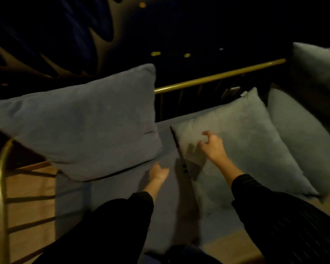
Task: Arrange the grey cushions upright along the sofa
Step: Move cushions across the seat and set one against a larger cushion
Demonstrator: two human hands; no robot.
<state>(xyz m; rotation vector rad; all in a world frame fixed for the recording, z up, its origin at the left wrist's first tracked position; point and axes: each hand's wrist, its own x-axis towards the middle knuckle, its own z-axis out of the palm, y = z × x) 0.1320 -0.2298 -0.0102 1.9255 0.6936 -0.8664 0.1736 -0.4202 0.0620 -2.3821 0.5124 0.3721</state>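
Observation:
A large grey cushion (pixel 88 126) stands upright at the left end of the sofa, leaning on the backrest. My left hand (pixel 158 172) is at its lower right corner with the fingers apart, touching or just off the fabric. A second grey cushion (pixel 242 141) lies tilted on the seat (pixel 166 206) to the right. My right hand (pixel 211 145) hovers over its left part, fingers curled and apart, holding nothing. Behind it a third cushion (pixel 301 138) lies flat, and a fourth (pixel 316 67) stands at the far right.
A brass rail (pixel 217 77) runs along the sofa back, and a curved brass armrest (pixel 0 178) bounds the left end. Wooden floor shows on both sides. The background is dark with a patterned wall.

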